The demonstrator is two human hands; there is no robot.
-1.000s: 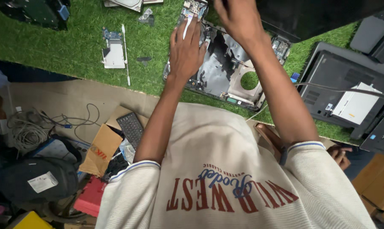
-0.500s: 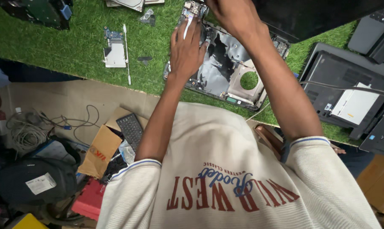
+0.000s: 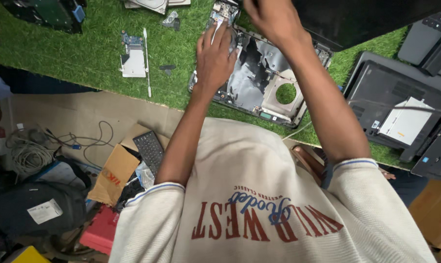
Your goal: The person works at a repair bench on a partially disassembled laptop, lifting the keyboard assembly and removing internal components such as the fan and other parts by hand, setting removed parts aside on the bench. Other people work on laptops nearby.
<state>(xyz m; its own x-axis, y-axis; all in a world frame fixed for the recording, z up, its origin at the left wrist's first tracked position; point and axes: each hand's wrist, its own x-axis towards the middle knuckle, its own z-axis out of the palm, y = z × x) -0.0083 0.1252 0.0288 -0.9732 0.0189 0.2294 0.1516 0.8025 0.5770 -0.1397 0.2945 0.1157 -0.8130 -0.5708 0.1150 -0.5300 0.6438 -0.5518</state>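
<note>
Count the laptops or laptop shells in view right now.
3: the opened shell under both hands, a dark laptop at right, another at top right. Others may lie out of frame.

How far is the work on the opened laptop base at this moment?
Done: the laptop base lies open with an empty round fan hole; a small board lies apart on the grass mat. In hand: left hand presses it, right hand works at its far edge. Left: inner parts remain inside.

Opened laptop base (image 3: 259, 83), internals exposed, flat on green turf.
</note>
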